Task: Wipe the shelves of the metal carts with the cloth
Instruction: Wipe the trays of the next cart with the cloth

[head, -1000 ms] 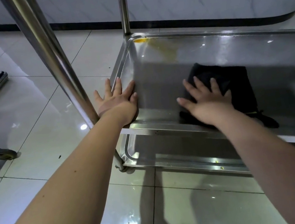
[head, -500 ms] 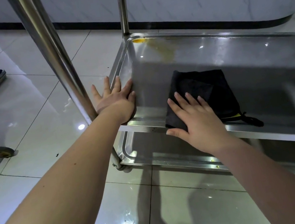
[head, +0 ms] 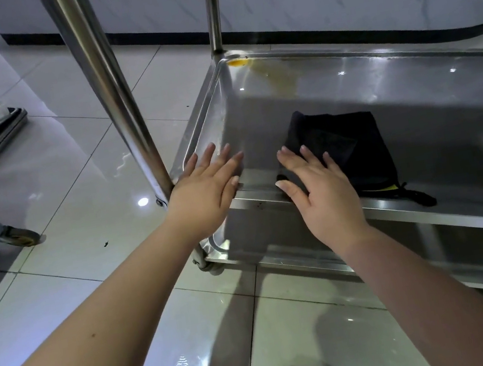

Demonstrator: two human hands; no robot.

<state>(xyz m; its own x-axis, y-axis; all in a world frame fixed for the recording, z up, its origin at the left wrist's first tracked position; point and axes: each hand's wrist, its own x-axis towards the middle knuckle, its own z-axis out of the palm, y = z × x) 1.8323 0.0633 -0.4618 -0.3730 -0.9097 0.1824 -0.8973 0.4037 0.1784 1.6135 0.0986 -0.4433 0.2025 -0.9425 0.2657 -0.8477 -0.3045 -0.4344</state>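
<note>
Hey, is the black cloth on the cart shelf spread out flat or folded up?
Folded. The black cloth lies as a compact, layered pad on the shelf, the right hand flat on its near corner.

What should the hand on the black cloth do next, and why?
Probably slide the black cloth forward toward the far left corner of the shelf. The right hand lies flat on the cloth at the near edge, while a yellow stain sits in that far corner. The left hand is at the near corner rim, perhaps steadying it.
</note>
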